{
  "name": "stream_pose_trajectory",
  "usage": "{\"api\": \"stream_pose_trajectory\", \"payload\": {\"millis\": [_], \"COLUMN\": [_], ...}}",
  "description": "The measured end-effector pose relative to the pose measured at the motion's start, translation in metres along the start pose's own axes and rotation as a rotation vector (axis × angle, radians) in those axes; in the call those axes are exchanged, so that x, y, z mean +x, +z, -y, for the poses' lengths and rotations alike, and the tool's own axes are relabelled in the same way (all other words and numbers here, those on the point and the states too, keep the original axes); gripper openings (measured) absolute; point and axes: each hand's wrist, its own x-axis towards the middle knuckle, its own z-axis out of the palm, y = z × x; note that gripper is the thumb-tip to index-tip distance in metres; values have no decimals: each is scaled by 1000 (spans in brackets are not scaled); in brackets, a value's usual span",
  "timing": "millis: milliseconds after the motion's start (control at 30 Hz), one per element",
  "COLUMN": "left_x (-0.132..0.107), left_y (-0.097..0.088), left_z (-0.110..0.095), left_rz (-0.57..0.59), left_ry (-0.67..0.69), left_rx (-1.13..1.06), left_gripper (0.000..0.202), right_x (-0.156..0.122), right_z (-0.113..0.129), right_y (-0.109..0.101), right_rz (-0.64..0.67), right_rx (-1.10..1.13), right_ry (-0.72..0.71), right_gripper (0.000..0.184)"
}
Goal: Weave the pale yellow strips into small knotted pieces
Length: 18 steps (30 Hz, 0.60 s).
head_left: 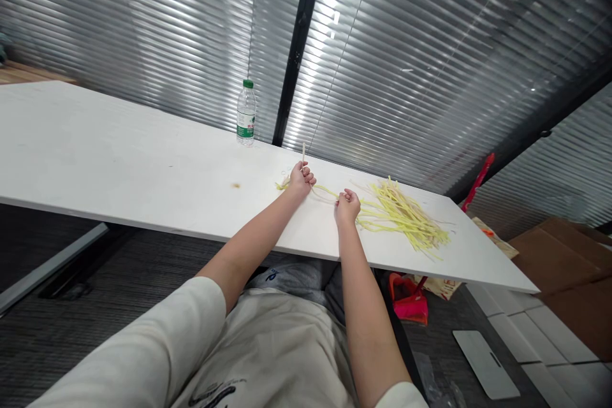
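Observation:
My left hand (303,177) is closed around a thin pale stick (303,151), which points upward out of the fist. From there a thin yellow strand (326,190) runs across to my right hand (349,206), whose fingers pinch its other end. A little yellow bunch (283,185) shows just left of my left wrist, partly hidden by it. Right of my right hand lies a loose heap of yellow and pale strands (408,215), several of them reaching toward that hand. What exactly the strands are made of, I cannot tell.
Both hands are over a long white table (109,146). A clear plastic bottle with a green cap (246,116) stands at its back edge, before the blinds (191,32). Cardboard boxes (564,255) stand at the right, and a pink-red bag (408,299) lies below the table.

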Motion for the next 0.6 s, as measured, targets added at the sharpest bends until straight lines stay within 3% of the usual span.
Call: {"api": "stream_pose_trajectory", "payload": {"millis": [267, 600], "left_x": [-4, -10], "left_y": [3, 7], "left_z": [4, 5], "left_rz": [32, -24], "left_ry": [90, 100], "left_rx": [145, 234], "left_gripper": [31, 18], "right_x": [-4, -6], "right_z": [8, 12], "right_y": [2, 3], "right_rz": [-48, -14], "right_rx": [88, 90], "right_ry": [43, 49], "right_gripper": [35, 38]}}
